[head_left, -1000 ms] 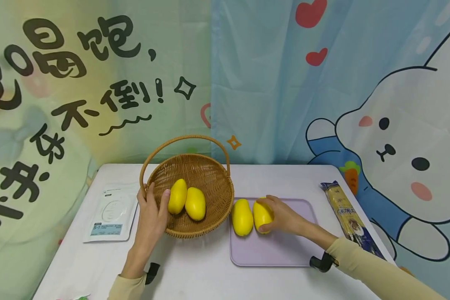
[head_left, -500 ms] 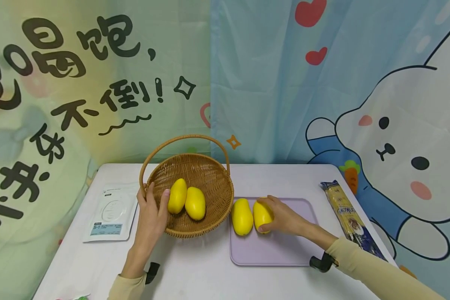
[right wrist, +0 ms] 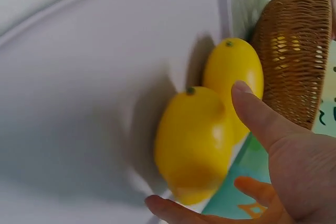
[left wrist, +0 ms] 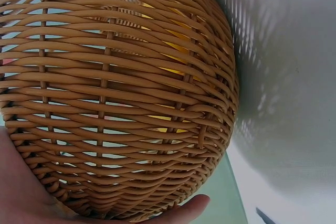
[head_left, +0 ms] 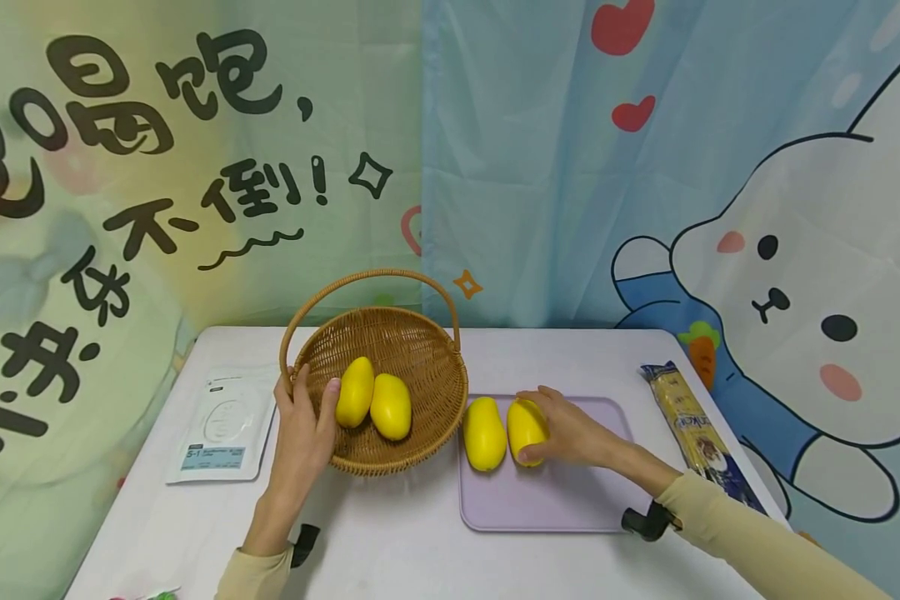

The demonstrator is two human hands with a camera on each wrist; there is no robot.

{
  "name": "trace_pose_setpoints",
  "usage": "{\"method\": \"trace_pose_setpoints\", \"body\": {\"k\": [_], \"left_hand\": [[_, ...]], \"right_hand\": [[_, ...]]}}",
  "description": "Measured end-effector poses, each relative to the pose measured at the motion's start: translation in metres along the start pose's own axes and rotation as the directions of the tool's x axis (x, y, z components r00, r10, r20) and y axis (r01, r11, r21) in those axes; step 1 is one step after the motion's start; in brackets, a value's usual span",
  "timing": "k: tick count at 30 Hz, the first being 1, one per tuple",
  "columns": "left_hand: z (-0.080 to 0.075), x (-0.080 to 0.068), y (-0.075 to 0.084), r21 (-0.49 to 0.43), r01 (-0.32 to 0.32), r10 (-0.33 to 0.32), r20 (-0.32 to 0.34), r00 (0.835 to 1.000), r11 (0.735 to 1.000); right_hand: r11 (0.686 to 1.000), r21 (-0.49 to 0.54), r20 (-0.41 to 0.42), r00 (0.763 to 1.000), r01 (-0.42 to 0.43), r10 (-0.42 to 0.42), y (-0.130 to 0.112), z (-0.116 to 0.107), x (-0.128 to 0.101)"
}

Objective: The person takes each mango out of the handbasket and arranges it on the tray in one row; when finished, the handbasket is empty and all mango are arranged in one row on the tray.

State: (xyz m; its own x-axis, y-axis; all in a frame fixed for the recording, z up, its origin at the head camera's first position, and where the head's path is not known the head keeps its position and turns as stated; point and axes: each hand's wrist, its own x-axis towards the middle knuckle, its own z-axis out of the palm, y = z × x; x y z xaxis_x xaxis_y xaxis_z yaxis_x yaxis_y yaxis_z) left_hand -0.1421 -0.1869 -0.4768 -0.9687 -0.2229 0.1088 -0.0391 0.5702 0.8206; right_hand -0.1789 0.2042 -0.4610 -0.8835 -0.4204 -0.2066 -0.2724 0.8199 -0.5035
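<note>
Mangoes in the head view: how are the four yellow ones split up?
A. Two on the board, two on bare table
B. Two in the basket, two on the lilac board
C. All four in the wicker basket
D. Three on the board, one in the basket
B: two mangoes lie side by side inside the wicker basket, and two more sit on the lilac board, the right-hand mango under the right hand.

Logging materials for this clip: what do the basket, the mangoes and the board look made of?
Basket: woven rattan or wicker, matte tan strands. Mangoes: smooth, evenly yellow and glossy, possibly plastic replicas. Board: flat lilac sheet, satin, probably plastic or silicone.
</note>
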Motion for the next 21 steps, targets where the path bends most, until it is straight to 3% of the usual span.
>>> {"method": "trace_pose_setpoints", "body": {"k": [6, 14, 21], "left_hand": [[-0.001, 0.000, 0.001, 0.003, -0.001, 0.001, 0.005, 1.000, 1.000], [-0.001, -0.001, 0.001, 0.004, 0.000, 0.000, 0.016, 1.000, 1.000], [0.001, -0.001, 0.000, -0.010, -0.007, 0.007, 0.014, 1.000, 1.000]], "right_hand": [[0.999, -0.047, -0.027, 1.000, 0.001, -0.002, -0.018, -0.026, 0.001], [0.989, -0.081, -0.047, 0.991, 0.124, -0.128, -0.069, -0.070, 0.005], [0.974, -0.102, 0.031, 0.979, 0.203, -0.201, -0.122, -0.085, 0.022]]}}
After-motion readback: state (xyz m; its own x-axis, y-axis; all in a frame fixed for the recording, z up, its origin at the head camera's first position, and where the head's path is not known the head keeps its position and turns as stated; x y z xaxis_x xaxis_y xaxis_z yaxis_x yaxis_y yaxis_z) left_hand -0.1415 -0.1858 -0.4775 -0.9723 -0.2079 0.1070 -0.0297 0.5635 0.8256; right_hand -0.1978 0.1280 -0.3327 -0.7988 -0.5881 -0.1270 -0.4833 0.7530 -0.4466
